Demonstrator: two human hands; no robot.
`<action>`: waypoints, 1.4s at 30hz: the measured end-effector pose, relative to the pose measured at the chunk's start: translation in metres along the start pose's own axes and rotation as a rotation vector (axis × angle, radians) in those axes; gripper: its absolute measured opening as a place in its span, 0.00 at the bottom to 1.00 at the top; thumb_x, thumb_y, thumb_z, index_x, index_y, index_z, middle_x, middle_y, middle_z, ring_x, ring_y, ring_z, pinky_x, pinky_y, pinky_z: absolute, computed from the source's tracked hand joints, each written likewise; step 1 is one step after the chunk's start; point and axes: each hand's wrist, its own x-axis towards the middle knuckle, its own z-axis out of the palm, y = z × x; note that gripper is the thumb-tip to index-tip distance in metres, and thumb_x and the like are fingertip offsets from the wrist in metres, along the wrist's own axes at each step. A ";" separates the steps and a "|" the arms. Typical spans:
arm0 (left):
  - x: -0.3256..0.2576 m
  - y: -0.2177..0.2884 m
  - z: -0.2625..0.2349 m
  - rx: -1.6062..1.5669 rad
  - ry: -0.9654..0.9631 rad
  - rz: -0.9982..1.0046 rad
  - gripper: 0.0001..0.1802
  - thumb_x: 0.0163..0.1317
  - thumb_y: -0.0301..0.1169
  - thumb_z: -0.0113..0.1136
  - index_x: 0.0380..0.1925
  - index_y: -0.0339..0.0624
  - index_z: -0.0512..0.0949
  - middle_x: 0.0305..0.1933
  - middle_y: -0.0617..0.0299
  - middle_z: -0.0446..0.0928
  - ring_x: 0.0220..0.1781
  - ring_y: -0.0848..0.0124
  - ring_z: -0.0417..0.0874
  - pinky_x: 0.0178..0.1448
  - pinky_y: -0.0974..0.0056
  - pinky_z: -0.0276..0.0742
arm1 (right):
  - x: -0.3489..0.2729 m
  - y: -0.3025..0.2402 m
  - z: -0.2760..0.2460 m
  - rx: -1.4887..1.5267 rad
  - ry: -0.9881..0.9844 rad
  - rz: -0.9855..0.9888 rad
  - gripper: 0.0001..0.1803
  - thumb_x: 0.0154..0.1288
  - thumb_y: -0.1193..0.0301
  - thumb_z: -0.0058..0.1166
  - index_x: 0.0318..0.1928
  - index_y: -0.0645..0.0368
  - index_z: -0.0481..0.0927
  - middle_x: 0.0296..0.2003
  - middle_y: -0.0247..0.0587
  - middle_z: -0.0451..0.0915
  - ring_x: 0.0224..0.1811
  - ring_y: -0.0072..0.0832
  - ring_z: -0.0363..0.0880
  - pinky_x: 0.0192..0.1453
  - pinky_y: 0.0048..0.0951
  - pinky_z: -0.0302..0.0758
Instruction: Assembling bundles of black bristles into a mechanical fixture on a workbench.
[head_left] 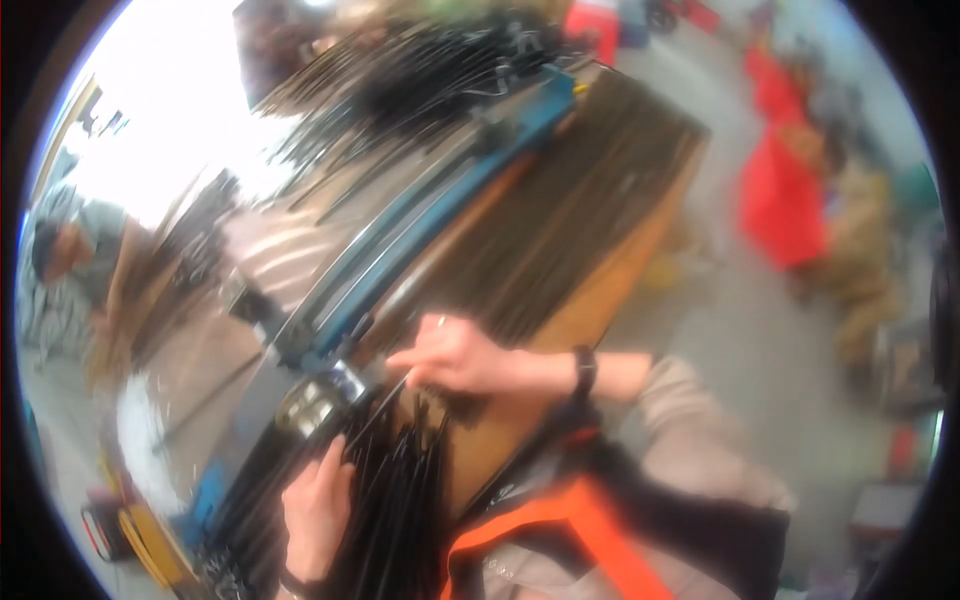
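A thin black rod [383, 408] slants between my two hands. My right hand [452, 355] is closed in a pinch on its upper end, with a ring on one finger and a dark band on the wrist. Lower down and to the left, my left hand [318, 505] has its fingertips together on the rod's lower part, though blur softens the detail. Just beyond the hands sits a shiny metal fixture [347, 380] beside a rounded metal part [308, 408]. Under and beside my left hand lies a bundle of black rods [405, 500].
A long blue rail [455, 205] runs away from the fixture. To its right is a wooden bench [580, 290] with brown lengths on it; to its left, more dark rods [420, 80] are piled. Another person [75, 250] sits at the far left. Red cloth [780, 200] stands off right.
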 end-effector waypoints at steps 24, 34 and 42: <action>0.214 0.045 -0.009 0.156 -0.034 0.365 0.22 0.57 0.24 0.57 0.54 0.45 0.75 0.31 0.56 0.73 0.33 0.55 0.79 0.34 0.54 0.77 | 0.013 0.133 -0.198 -0.537 0.031 -0.175 0.21 0.56 0.67 0.69 0.51 0.54 0.81 0.32 0.43 0.83 0.31 0.38 0.83 0.35 0.33 0.81; 0.190 0.026 -0.016 0.201 0.079 0.300 0.24 0.56 0.25 0.57 0.55 0.49 0.76 0.29 0.58 0.72 0.32 0.59 0.79 0.34 0.57 0.76 | 0.009 0.101 -0.126 -0.535 0.285 0.080 0.23 0.57 0.67 0.65 0.54 0.55 0.78 0.28 0.41 0.78 0.33 0.39 0.79 0.38 0.40 0.77; 0.142 -0.005 -0.044 0.253 0.137 0.205 0.25 0.53 0.22 0.57 0.53 0.48 0.77 0.28 0.58 0.71 0.31 0.60 0.77 0.33 0.58 0.75 | 0.050 0.042 -0.106 -0.318 0.212 -0.036 0.18 0.56 0.77 0.62 0.50 0.57 0.82 0.29 0.38 0.78 0.30 0.36 0.77 0.33 0.36 0.76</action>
